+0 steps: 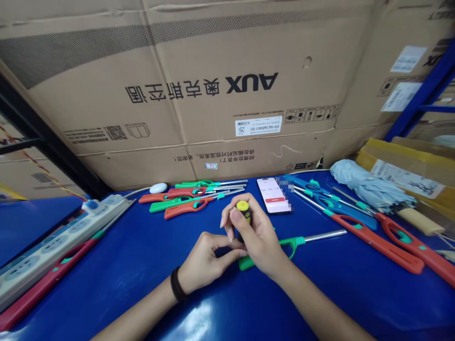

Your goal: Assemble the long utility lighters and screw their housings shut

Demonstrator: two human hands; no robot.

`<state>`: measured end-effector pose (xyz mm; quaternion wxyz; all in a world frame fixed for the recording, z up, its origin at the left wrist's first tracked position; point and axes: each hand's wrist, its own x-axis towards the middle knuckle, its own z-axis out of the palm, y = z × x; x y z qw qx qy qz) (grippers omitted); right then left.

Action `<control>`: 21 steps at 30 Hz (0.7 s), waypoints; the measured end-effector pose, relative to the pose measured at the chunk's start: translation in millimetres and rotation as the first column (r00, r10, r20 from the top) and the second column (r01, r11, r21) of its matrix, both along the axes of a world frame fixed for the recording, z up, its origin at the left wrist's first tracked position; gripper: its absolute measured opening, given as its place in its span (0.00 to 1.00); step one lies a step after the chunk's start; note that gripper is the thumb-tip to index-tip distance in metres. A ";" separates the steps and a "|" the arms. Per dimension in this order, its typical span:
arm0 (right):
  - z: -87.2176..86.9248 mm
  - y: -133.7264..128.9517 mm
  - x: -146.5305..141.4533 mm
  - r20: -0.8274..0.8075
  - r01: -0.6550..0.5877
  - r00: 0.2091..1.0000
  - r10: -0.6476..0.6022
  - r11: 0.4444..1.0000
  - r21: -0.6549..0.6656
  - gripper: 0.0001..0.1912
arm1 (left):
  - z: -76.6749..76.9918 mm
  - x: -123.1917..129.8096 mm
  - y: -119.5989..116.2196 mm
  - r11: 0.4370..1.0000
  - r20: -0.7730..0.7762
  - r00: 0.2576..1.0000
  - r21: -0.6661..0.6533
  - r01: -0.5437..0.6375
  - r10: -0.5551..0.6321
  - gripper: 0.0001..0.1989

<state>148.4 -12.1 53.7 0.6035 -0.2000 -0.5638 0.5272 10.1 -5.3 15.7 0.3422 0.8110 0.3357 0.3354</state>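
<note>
Upright in my right hand (261, 237) is a short black screwdriver (243, 206) with a yellow cap, its lower end hidden by fingers. My left hand (209, 260), with a dark band at the wrist, pinches the near end of a green lighter (247, 263) beneath the screwdriver. The lighter lies over the blue table (199, 303), its metal tube (325, 235) pointing right. My right hand covers part of its body. Whether the screwdriver tip touches the lighter cannot be made out.
Several red and green lighters (188, 207) lie behind on the left. A phone (273, 195) showing a timer is behind the hands. Red and blue lighters (377, 241) and a folded umbrella (366, 182) lie right; a power strip (53, 246) runs along the left.
</note>
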 end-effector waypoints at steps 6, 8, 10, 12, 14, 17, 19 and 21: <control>3.6 -3.4 1.0 0.018 0.017 1.000 -0.016 0.998 -0.053 0.10 | 2.1 6.3 3.2 0.989 -0.015 0.990 -0.016 -0.144 0.144 0.11; 4.0 -3.5 1.2 0.031 0.053 0.998 -0.052 0.998 -0.031 0.09 | 5.2 5.2 4.1 0.991 -0.042 0.991 0.035 -0.129 0.130 0.13; 4.0 -3.1 1.1 0.034 0.080 0.996 -0.080 0.997 -0.002 0.08 | 8.0 3.1 4.0 0.997 -0.056 0.997 0.060 -0.042 0.045 0.14; 3.7 -2.8 1.0 0.038 0.080 0.996 -0.080 0.997 0.005 0.08 | 9.4 1.6 2.8 0.997 -0.050 0.997 0.046 0.054 -0.051 0.09; 3.7 -2.9 1.2 0.046 0.069 0.997 -0.068 0.998 -0.011 0.09 | 9.1 1.6 1.2 0.996 -0.027 0.995 0.016 0.092 -0.091 0.09; 4.7 -4.0 2.0 0.051 0.078 0.996 -0.076 0.997 -0.030 0.10 | 7.0 4.4 -0.3 0.999 0.018 0.999 -0.015 0.042 -0.042 0.10; 5.5 -4.8 2.5 0.055 0.078 0.996 -0.076 0.996 -0.037 0.09 | 6.2 6.9 -0.1 1.000 0.018 1.000 -0.010 -0.015 0.015 0.09; 6.0 -5.3 2.6 0.066 0.073 0.995 -0.070 0.997 -0.036 0.09 | 7.1 8.3 0.9 0.995 -0.027 0.996 0.049 -0.084 0.086 0.09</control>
